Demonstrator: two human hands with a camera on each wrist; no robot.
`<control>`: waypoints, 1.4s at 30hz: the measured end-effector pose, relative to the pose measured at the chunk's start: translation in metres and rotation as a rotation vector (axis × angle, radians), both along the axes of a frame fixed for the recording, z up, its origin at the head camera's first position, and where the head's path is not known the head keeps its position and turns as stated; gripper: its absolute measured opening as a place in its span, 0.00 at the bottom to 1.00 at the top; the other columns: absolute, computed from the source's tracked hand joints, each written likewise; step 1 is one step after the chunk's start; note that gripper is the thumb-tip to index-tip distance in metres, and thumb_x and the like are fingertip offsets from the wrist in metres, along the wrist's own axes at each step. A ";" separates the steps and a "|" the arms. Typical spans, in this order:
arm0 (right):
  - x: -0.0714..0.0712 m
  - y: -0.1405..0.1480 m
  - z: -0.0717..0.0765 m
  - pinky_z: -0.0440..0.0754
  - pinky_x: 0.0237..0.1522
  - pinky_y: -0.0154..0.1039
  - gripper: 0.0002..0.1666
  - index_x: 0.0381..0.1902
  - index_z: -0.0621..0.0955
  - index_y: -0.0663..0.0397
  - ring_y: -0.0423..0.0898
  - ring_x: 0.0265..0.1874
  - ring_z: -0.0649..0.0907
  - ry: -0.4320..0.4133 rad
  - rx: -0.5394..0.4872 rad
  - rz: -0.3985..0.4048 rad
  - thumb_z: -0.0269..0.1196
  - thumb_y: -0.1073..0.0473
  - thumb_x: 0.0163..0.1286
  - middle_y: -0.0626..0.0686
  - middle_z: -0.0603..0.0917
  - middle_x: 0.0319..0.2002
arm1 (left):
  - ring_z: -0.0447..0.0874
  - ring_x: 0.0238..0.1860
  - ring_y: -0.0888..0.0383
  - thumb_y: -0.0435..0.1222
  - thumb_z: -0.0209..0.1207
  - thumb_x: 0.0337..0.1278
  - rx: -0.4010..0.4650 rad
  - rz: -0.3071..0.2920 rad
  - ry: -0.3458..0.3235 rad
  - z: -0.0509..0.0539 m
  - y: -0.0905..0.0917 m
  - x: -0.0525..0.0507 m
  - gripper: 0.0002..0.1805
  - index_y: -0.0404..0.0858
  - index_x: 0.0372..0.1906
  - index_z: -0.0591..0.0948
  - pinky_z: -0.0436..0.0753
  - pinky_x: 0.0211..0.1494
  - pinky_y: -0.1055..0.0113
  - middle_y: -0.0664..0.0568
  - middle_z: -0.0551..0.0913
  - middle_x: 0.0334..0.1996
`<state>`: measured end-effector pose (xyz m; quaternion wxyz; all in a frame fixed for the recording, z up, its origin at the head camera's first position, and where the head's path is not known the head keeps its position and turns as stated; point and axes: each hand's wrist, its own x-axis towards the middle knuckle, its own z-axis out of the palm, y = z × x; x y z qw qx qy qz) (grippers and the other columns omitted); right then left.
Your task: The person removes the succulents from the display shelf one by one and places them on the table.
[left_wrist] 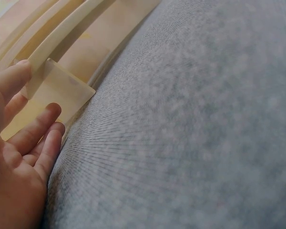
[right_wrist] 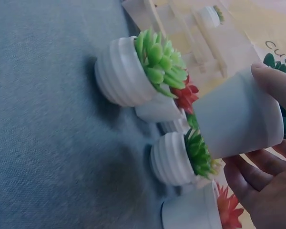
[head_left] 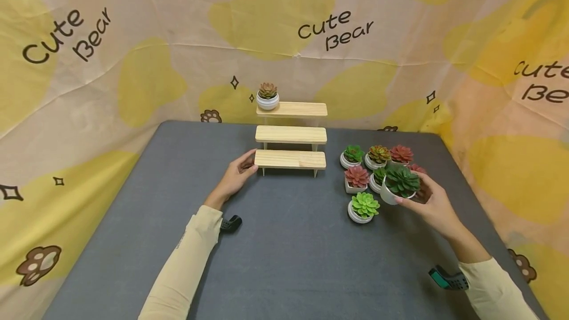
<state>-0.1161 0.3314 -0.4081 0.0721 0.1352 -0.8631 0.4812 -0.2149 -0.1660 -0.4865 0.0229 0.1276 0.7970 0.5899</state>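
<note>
My left hand (head_left: 234,178) holds the left end of the lowest tier of a three-tier wooden display stand (head_left: 291,159). In the left wrist view, the thumb (left_wrist: 14,78) is against the board's end, beside a translucent support (left_wrist: 66,86). My right hand (head_left: 433,206) grips a smooth white pot with a dark green succulent (head_left: 401,181), fingers and thumb around its sides. This pot is tilted and held off the table, partly covering the potted succulents behind it. A brown-orange succulent in a white pot (head_left: 267,97) stands at the top tier's left end.
Several small potted succulents cluster right of the stand, including a bright green one (head_left: 364,206) in front, a pinkish-red one (head_left: 357,178) and a green one (head_left: 353,154). The grey table (head_left: 284,251) meets a printed cloth backdrop (head_left: 191,14) behind.
</note>
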 end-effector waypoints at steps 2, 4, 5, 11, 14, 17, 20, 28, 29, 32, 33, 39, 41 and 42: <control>0.003 0.002 -0.002 0.78 0.45 0.18 0.37 0.66 0.70 0.68 0.22 0.45 0.81 -0.005 0.002 -0.005 0.71 0.72 0.61 0.24 0.78 0.50 | 0.75 0.66 0.40 0.35 0.56 0.74 0.006 0.003 -0.008 0.001 0.000 0.000 0.32 0.38 0.79 0.62 0.72 0.69 0.46 0.31 0.78 0.63; 0.005 0.004 -0.004 0.78 0.44 0.18 0.36 0.66 0.69 0.68 0.22 0.45 0.81 -0.011 0.003 -0.005 0.70 0.72 0.61 0.24 0.78 0.49 | 0.75 0.66 0.39 0.35 0.55 0.75 0.008 0.000 -0.010 0.001 0.000 0.000 0.32 0.38 0.78 0.62 0.71 0.70 0.44 0.31 0.78 0.64; 0.006 0.005 -0.005 0.78 0.44 0.19 0.37 0.66 0.69 0.69 0.22 0.45 0.81 -0.016 0.004 -0.007 0.70 0.72 0.61 0.24 0.78 0.49 | 0.75 0.66 0.39 0.35 0.56 0.75 0.017 -0.001 -0.012 0.001 -0.001 0.000 0.32 0.38 0.78 0.62 0.70 0.70 0.43 0.31 0.78 0.64; 0.012 0.013 -0.018 0.79 0.42 0.20 0.38 0.67 0.68 0.69 0.22 0.44 0.81 -0.052 0.007 -0.008 0.71 0.72 0.61 0.24 0.78 0.49 | 0.74 0.66 0.38 0.33 0.55 0.74 0.027 -0.007 -0.011 0.003 0.000 0.001 0.32 0.36 0.78 0.61 0.69 0.71 0.43 0.30 0.77 0.64; 0.015 0.016 -0.025 0.79 0.43 0.20 0.38 0.67 0.68 0.69 0.21 0.45 0.81 -0.072 0.003 0.001 0.71 0.71 0.62 0.23 0.78 0.50 | 0.75 0.66 0.39 0.33 0.55 0.75 0.016 0.001 -0.009 -0.001 0.000 -0.001 0.32 0.36 0.78 0.61 0.70 0.71 0.45 0.30 0.77 0.64; 0.018 0.018 -0.031 0.80 0.42 0.21 0.38 0.67 0.67 0.70 0.22 0.45 0.81 -0.088 -0.003 0.011 0.70 0.72 0.62 0.23 0.78 0.50 | 0.74 0.66 0.38 0.32 0.54 0.75 0.016 0.000 -0.019 -0.001 0.001 -0.002 0.32 0.36 0.79 0.60 0.70 0.71 0.45 0.30 0.76 0.65; 0.020 0.019 -0.036 0.81 0.41 0.22 0.39 0.67 0.66 0.71 0.22 0.45 0.81 -0.103 -0.012 0.017 0.71 0.72 0.61 0.23 0.78 0.49 | 0.73 0.67 0.37 0.31 0.54 0.74 0.023 -0.008 -0.027 0.003 0.002 -0.001 0.32 0.33 0.78 0.60 0.69 0.71 0.44 0.28 0.75 0.65; 0.021 0.020 -0.044 0.82 0.41 0.23 0.41 0.68 0.64 0.76 0.24 0.43 0.82 -0.107 -0.021 0.058 0.71 0.74 0.60 0.23 0.77 0.49 | 0.74 0.66 0.37 0.30 0.55 0.74 0.029 -0.023 -0.038 0.026 0.005 0.012 0.32 0.33 0.78 0.61 0.70 0.71 0.44 0.28 0.76 0.65; 0.020 0.020 -0.045 0.82 0.41 0.23 0.41 0.67 0.64 0.76 0.24 0.43 0.82 -0.105 -0.022 0.062 0.70 0.74 0.60 0.23 0.77 0.49 | 0.74 0.66 0.37 0.30 0.55 0.74 0.029 -0.022 -0.039 0.027 0.005 0.013 0.32 0.33 0.78 0.61 0.70 0.71 0.44 0.28 0.75 0.65; 0.019 0.020 -0.047 0.82 0.41 0.23 0.40 0.67 0.65 0.76 0.24 0.43 0.83 -0.100 -0.024 0.072 0.70 0.75 0.60 0.24 0.78 0.49 | 0.74 0.67 0.36 0.31 0.55 0.74 0.032 -0.022 -0.040 0.027 0.005 0.013 0.32 0.32 0.78 0.61 0.70 0.71 0.43 0.28 0.75 0.65; 0.019 0.020 -0.048 0.82 0.40 0.23 0.40 0.66 0.65 0.76 0.24 0.43 0.83 -0.099 -0.022 0.075 0.70 0.75 0.60 0.24 0.78 0.49 | 0.74 0.67 0.37 0.31 0.55 0.74 0.034 -0.022 -0.041 0.026 0.005 0.013 0.32 0.33 0.78 0.61 0.69 0.71 0.43 0.29 0.75 0.65; 0.017 0.022 -0.051 0.82 0.40 0.23 0.39 0.65 0.65 0.76 0.24 0.43 0.83 -0.099 -0.022 0.078 0.70 0.75 0.60 0.25 0.78 0.49 | 0.74 0.67 0.37 0.31 0.54 0.74 0.030 -0.024 -0.042 0.025 0.005 0.012 0.32 0.32 0.78 0.61 0.70 0.70 0.44 0.29 0.75 0.66; 0.017 0.022 -0.052 0.82 0.41 0.23 0.39 0.65 0.65 0.76 0.25 0.43 0.83 -0.103 -0.031 0.077 0.70 0.75 0.60 0.25 0.78 0.49 | 0.74 0.67 0.36 0.31 0.54 0.74 0.034 -0.027 -0.041 0.025 0.004 0.011 0.32 0.31 0.78 0.60 0.70 0.70 0.43 0.29 0.75 0.66; 0.016 0.021 -0.052 0.82 0.41 0.23 0.38 0.65 0.65 0.76 0.25 0.43 0.83 -0.104 -0.034 0.077 0.70 0.75 0.60 0.25 0.78 0.49 | 0.74 0.67 0.36 0.31 0.54 0.74 0.035 -0.027 -0.040 0.025 0.004 0.011 0.32 0.31 0.78 0.60 0.69 0.70 0.43 0.29 0.75 0.66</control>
